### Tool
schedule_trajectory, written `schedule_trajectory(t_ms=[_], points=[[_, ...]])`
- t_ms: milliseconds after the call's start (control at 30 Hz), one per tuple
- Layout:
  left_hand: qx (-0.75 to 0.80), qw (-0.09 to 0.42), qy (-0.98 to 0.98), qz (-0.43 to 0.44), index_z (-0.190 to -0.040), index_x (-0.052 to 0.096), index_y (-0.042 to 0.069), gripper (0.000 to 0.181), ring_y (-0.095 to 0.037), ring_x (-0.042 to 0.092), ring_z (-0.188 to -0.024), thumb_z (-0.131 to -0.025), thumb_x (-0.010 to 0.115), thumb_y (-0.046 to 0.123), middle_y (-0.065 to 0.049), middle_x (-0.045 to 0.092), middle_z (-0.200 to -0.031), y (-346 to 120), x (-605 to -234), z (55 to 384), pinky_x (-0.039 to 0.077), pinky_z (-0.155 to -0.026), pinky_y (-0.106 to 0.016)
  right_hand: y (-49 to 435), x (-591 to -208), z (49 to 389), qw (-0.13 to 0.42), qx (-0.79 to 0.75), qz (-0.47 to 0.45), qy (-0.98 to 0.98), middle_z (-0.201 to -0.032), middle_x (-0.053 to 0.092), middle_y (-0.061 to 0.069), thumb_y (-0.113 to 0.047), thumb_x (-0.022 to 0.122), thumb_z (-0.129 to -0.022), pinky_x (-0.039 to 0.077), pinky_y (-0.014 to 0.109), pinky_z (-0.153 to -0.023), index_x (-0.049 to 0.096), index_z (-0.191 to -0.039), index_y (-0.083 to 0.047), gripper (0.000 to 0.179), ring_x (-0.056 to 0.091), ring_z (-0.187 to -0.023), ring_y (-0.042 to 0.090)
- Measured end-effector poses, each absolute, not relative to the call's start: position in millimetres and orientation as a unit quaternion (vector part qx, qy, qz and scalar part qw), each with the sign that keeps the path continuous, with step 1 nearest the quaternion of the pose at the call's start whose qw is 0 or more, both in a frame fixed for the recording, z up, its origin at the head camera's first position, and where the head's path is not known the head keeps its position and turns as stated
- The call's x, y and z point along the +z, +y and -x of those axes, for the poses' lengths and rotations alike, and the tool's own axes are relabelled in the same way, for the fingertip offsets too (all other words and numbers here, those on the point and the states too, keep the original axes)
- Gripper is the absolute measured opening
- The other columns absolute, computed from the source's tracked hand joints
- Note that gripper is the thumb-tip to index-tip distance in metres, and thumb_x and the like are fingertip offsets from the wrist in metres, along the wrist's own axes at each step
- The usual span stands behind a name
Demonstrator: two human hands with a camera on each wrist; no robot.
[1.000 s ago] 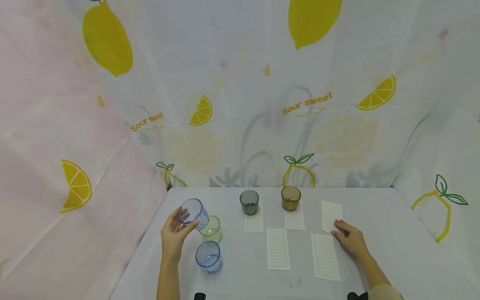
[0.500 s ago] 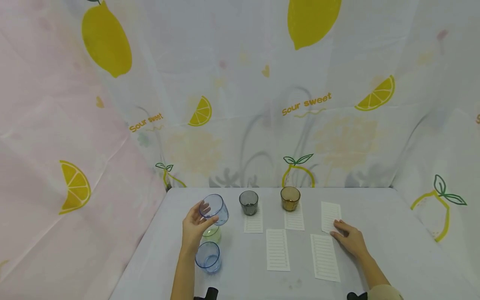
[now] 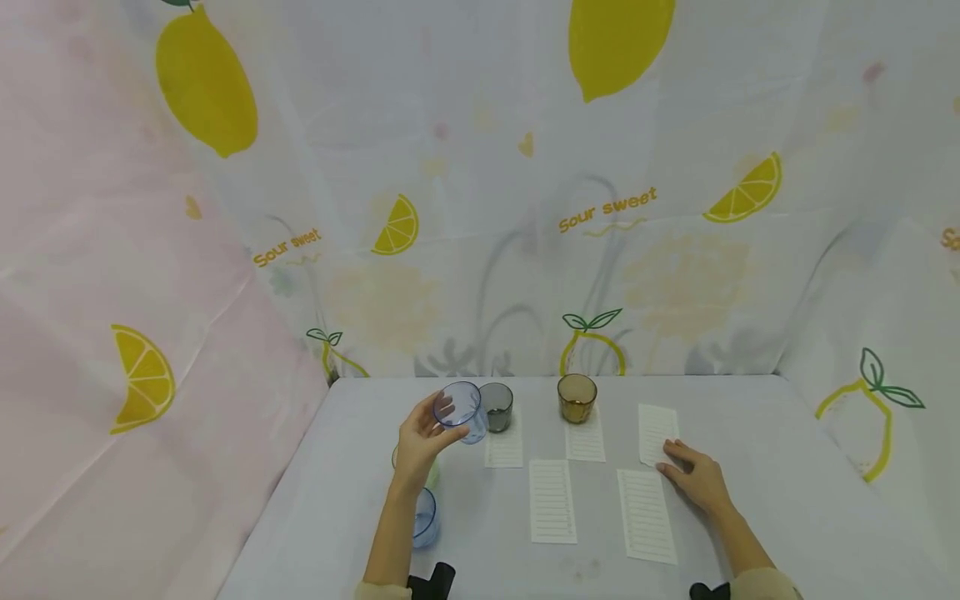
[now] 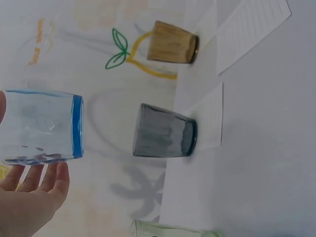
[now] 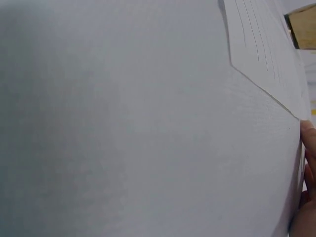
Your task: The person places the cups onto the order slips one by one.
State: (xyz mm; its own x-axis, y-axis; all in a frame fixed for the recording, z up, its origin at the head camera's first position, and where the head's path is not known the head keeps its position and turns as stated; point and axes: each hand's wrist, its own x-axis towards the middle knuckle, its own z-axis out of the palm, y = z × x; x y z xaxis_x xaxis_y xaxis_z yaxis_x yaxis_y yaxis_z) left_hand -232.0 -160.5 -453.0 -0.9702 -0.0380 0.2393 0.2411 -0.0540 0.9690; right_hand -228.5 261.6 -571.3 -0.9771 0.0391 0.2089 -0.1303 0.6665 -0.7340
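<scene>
My left hand (image 3: 420, 443) holds a clear blue glass (image 3: 472, 423) between thumb and fingers, raised above the table and tilted in the head view. From the left wrist view, the glass (image 4: 44, 126) is apart from a grey glass (image 4: 165, 131). That grey glass (image 3: 501, 408) stands on a lined paper slip (image 3: 504, 452). Behind my left arm, a green glass (image 3: 432, 475) and a second blue glass (image 3: 426, 521) are partly hidden. My right hand (image 3: 701, 481) rests on the table, its fingertips at the edge of a lined slip (image 3: 657, 427).
An amber glass (image 3: 577, 398) stands at the back on another slip (image 3: 585, 442). Two more lined slips lie nearer, a middle slip (image 3: 552, 502) and a right slip (image 3: 647, 517). A lemon-print cloth (image 3: 480, 275) hangs behind the white table (image 3: 787, 467).
My left hand has carried the blue glass rightward, from over the green glass to in front of the grey one. The right hand has stayed in place.
</scene>
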Motion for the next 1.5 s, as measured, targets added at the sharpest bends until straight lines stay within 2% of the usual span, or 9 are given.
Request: schedule_trajectory(t_ms=[133,300,467,700,833,1067,1500], points=[[-0.736,0.067,-0.667,0.096,-0.133,0.043,-0.008,0.072,-0.045,0.046,-0.121,-0.069,0.076,-0.009,-0.031,0.049,-0.129,-155,-453,238,0.044,-0.100,-0.036,261,-571,229,0.099,0.414,-0.023,-0.905,-0.125,0.051,0.031,-0.005,0.070,-0.081,0.036,0.052,-0.099,0.057,-0.115,0.014,0.041,0.043,-0.121,0.047],[-0.740,0.030,-0.663,0.113,-0.133,0.044,-0.006,0.072,-0.043,0.044,-0.124,-0.069,0.078,-0.006,-0.027,0.049,-0.132,-148,-452,246,0.041,-0.102,-0.042,262,-571,229,0.101,0.411,-0.024,-0.906,-0.124,0.051,0.031,-0.006,0.071,-0.081,0.036,0.051,-0.099,0.058,-0.115,0.014,0.041,0.043,-0.121,0.047],[-0.738,0.016,-0.662,0.128,-0.134,0.042,-0.008,0.074,-0.042,0.045,-0.123,-0.069,0.078,-0.006,-0.027,0.049,-0.132,-139,-452,255,0.042,-0.101,-0.041,262,-572,229,0.099,0.412,-0.022,-0.905,-0.125,0.051,0.031,-0.007,0.071,-0.081,0.035,0.052,-0.100,0.057,-0.115,0.015,0.042,0.043,-0.122,0.047],[-0.744,-0.005,-0.654,0.133,-0.136,0.040,-0.007,0.075,-0.042,0.045,-0.123,-0.069,0.076,-0.010,-0.028,0.046,-0.134,-123,-449,261,0.047,-0.095,-0.028,262,-571,229,0.095,0.418,-0.020,-0.903,-0.125,0.051,0.030,-0.007,0.071,-0.081,0.033,0.054,-0.102,0.057,-0.115,0.015,0.043,0.041,-0.122,0.047],[-0.748,-0.015,-0.650,0.137,-0.137,0.040,-0.006,0.078,-0.043,0.044,-0.123,-0.069,0.077,-0.008,-0.026,0.047,-0.134,-113,-450,264,0.048,-0.093,-0.026,262,-570,229,0.092,0.421,-0.018,-0.902,-0.125,0.051,0.031,-0.007,0.070,-0.081,0.032,0.054,-0.102,0.056,-0.115,0.015,0.043,0.041,-0.123,0.047],[-0.744,-0.026,-0.651,0.146,-0.136,0.040,-0.006,0.076,-0.042,0.045,-0.123,-0.070,0.077,-0.008,-0.030,0.045,-0.135,-98,-454,270,0.041,-0.103,-0.042,261,-569,228,0.090,0.422,-0.016,-0.902,-0.125,0.050,0.031,-0.008,0.070,-0.082,0.032,0.055,-0.102,0.057,-0.115,0.015,0.043,0.041,-0.123,0.048],[-0.747,-0.042,-0.642,0.169,-0.136,0.040,-0.007,0.077,-0.037,0.047,-0.123,-0.069,0.078,-0.004,-0.025,0.049,-0.132,-73,-453,280,0.038,-0.105,-0.045,261,-569,228,0.095,0.421,-0.020,-0.902,-0.125,0.050,0.031,-0.005,0.070,-0.081,0.034,0.053,-0.101,0.056,-0.115,0.015,0.042,0.041,-0.123,0.048]])
